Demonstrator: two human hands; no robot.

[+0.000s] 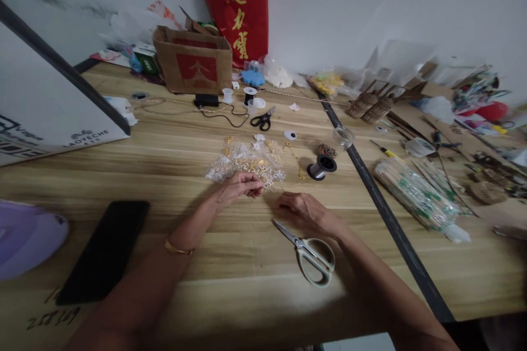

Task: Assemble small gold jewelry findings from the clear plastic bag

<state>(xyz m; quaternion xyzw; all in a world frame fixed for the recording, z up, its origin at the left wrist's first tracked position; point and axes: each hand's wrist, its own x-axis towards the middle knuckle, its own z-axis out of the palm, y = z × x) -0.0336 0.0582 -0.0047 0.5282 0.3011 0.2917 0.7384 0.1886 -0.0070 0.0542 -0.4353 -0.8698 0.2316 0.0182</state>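
My left hand (241,185) is closed in a pinch at the front edge of a pile of small clear plastic bags (230,162) holding gold and silver beads or charms. Whatever sits between its fingertips is too small to name. Just to the right, my right hand (304,208) rests low over the table with its fingers curled together; what they hold, if anything, is hidden. Loose silvery pieces (267,175) lie between the hands and the bags. Pale-handled scissors (310,258) lie below my right hand. A spool of thin wire (321,167) stands beyond it, near a gold chain (295,159).
A black phone (105,252) and a purple object (28,238) lie at the left. Black-handled scissors (263,119), a paper bag (193,60) and small spools (249,96) stand farther back. A dark strip (382,214) crosses the table, with a bagged bundle (415,192) to its right.
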